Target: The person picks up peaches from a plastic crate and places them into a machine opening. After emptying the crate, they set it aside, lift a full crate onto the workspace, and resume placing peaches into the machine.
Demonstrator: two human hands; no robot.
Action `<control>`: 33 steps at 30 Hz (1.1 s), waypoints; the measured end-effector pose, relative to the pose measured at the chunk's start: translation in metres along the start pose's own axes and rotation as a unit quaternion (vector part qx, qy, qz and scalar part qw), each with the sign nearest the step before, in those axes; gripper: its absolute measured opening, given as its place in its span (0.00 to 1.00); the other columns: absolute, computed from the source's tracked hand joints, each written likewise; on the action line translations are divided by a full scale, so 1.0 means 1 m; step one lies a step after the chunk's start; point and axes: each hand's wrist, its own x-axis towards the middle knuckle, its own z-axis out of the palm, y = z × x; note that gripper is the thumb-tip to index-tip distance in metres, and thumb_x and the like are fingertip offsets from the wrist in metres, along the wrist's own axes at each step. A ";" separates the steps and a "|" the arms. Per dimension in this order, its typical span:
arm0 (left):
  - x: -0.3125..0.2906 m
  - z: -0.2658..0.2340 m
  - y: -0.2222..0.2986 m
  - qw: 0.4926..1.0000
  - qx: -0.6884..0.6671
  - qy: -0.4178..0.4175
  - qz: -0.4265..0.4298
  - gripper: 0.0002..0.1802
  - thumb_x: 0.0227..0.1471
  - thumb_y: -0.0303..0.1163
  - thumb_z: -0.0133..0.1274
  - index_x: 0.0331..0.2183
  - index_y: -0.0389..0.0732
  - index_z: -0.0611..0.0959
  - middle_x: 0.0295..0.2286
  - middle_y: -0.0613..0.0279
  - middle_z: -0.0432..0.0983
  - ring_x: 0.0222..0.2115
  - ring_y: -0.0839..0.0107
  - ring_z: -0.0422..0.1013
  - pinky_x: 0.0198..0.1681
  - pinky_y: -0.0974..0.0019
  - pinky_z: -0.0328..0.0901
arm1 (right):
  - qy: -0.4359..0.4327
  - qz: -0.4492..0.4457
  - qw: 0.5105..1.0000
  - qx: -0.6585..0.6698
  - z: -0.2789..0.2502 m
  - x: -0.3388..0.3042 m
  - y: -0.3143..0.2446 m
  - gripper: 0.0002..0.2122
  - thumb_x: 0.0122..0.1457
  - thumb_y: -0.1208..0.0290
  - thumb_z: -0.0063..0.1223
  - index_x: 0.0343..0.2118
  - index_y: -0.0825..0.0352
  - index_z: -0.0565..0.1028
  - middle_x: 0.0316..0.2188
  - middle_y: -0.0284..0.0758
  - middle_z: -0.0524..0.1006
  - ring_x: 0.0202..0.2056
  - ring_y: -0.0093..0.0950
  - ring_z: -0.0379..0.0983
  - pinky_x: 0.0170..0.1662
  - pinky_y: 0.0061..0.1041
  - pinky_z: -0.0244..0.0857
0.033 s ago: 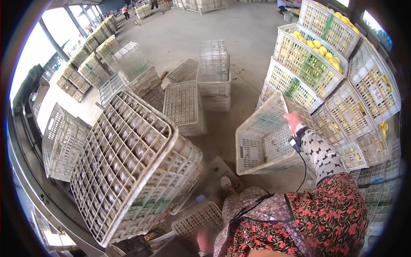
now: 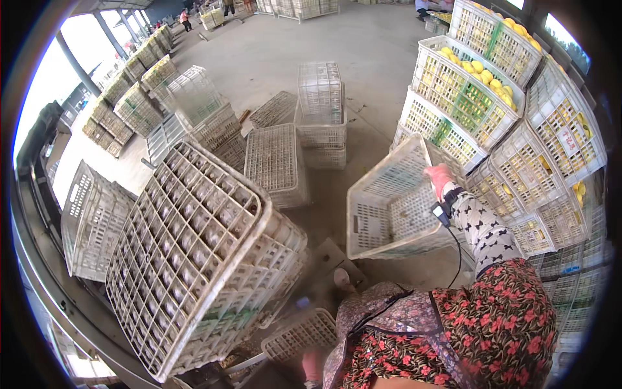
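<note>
My right hand (image 2: 440, 180), in a pink glove, is closed around the upper right rim of a pale plastic crate (image 2: 382, 214). The crate hangs tilted, its open side turned to the left, and no fruit shows inside. Low in the picture, a blurred pink shape that looks like my gloved left hand (image 2: 312, 366) is close beside a small slatted crate (image 2: 301, 332); its fingers cannot be made out. To the left stands a large stack of nested dirty crates (image 2: 188, 253), bottoms facing up toward me.
Crates of yellow fruit (image 2: 479, 71) are stacked high along the right. Ahead, more crates (image 2: 272, 159) stand on the concrete floor (image 2: 382, 58). A dark metal rail (image 2: 45, 272) curves along the left, and distant people (image 2: 186, 19) are at the back.
The crate in my right hand has shifted slightly left and up. The blurred pink shape at the lower edge has moved a little. The stacks stand as before.
</note>
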 end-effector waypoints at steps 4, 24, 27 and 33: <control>0.071 -0.023 0.039 0.964 -0.218 -0.025 -0.153 0.07 0.42 0.32 0.53 0.27 0.42 0.79 0.30 0.55 0.75 0.33 0.58 0.72 0.35 0.57 0.69 | -0.006 0.008 0.953 0.302 0.082 0.019 -0.082 0.08 0.43 0.72 0.61 0.22 0.73 0.77 0.18 0.34 0.74 0.19 0.28 0.68 0.24 0.33 0.61; 0.296 0.016 0.194 0.961 -0.087 -0.233 -0.125 0.13 0.41 0.28 0.56 0.35 0.41 0.79 0.33 0.54 0.74 0.36 0.55 0.71 0.37 0.58 0.69 | -0.328 0.084 0.885 0.320 0.165 0.023 -0.115 0.08 0.51 0.75 0.57 0.34 0.65 0.71 0.19 0.30 0.74 0.16 0.21 0.68 0.17 0.20 0.59; 0.302 0.046 0.241 0.953 -0.035 -0.291 -0.071 0.15 0.41 0.27 0.57 0.36 0.41 0.80 0.33 0.53 0.74 0.37 0.54 0.71 0.38 0.58 0.69 | -0.282 0.124 0.884 0.352 0.064 0.052 0.008 0.04 0.52 0.75 0.54 0.31 0.64 0.73 0.18 0.29 0.73 0.17 0.21 0.68 0.18 0.21 0.59; 0.266 0.126 0.335 0.929 0.045 -0.360 0.069 0.17 0.41 0.26 0.58 0.38 0.41 0.80 0.34 0.53 0.74 0.38 0.53 0.71 0.38 0.58 0.69 | -0.090 0.150 0.903 0.393 -0.140 0.000 0.192 0.10 0.56 0.67 0.57 0.39 0.64 0.73 0.27 0.30 0.76 0.25 0.21 0.73 0.28 0.21 0.66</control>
